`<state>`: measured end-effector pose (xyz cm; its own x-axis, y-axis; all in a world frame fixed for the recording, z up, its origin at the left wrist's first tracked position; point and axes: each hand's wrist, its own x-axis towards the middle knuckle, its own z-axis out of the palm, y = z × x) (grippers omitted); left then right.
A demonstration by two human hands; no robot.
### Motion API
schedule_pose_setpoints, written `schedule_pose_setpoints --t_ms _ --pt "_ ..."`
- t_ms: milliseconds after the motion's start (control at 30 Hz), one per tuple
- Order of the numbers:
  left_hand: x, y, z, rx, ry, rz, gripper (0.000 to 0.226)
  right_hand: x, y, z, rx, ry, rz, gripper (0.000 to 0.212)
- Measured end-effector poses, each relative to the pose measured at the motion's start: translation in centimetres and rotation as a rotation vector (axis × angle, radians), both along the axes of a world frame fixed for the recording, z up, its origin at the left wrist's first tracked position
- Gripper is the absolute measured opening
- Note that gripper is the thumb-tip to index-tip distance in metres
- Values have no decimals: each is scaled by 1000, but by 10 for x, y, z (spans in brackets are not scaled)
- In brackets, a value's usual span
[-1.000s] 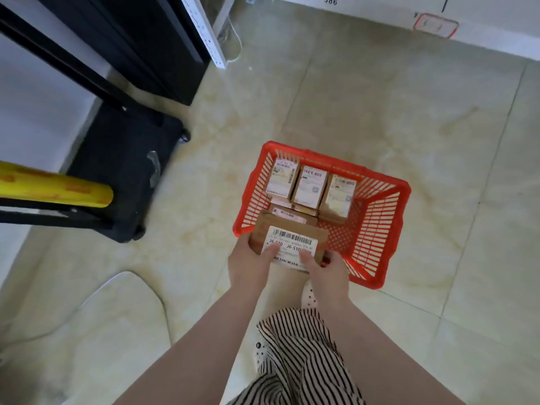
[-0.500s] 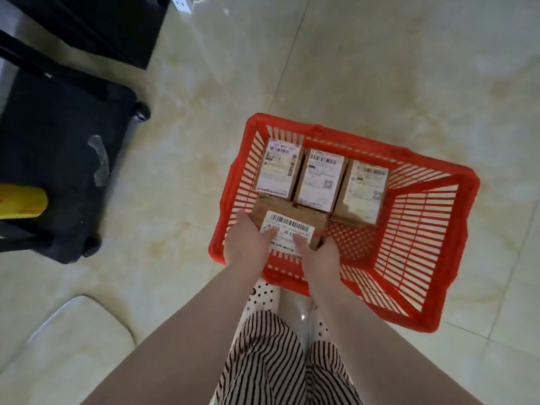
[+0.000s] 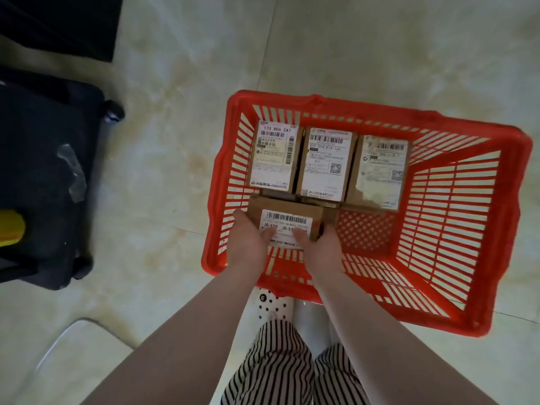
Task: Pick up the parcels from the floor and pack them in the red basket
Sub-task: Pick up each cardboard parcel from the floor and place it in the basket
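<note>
A red slatted plastic basket [image 3: 455, 317] stands on the tiled floor in front of me. Three brown cardboard parcels with white labels sit side by side along its far wall: the left parcel [image 3: 273, 156], the middle parcel [image 3: 324, 163] and the right parcel [image 3: 380, 171]. A fourth brown parcel [image 3: 287, 213] with a barcode label is inside the basket's near left corner. My left hand [image 3: 248, 244] grips its left side and my right hand [image 3: 320, 248] grips its right side, thumbs on the label. Its underside is hidden.
A black wheeled case [image 3: 49, 176] lies on the floor to the left, with a yellow roll [image 3: 10, 226] at the frame's left edge. A dark cabinet [image 3: 58, 21] fills the top left. My striped trousers and spotted shoe [image 3: 273, 305] are below the basket.
The view has closed in on the basket. Both hands have carried the labelled parcel over the near rim and down inside the basket, just behind the row of three.
</note>
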<state>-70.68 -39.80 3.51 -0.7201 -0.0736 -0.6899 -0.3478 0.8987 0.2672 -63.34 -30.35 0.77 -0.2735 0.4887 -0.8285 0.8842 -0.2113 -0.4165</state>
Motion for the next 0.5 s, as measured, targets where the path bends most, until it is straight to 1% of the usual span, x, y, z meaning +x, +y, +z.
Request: schedule_pose_setpoints --t_ms 100,200,267,333,400,500 --pt "-1 1 3 6 28 -10 47 -3 3 3 -27 -2 -10 43" --pt "-2 4 13 3 43 -4 52 -2 9 11 -9 -14 -23 48" --pt "1 6 26 -22 41 -27 56 3 11 26 -8 -11 -27 44" --pt "6 6 43 -46 38 -52 60 11 13 46 -7 -13 -41 42" --pt "15 6 66 -24 34 -44 60 23 17 74 20 -7 -22 48" --pt "30 11 117 71 4 -14 47 43 30 126 42 46 21 46"
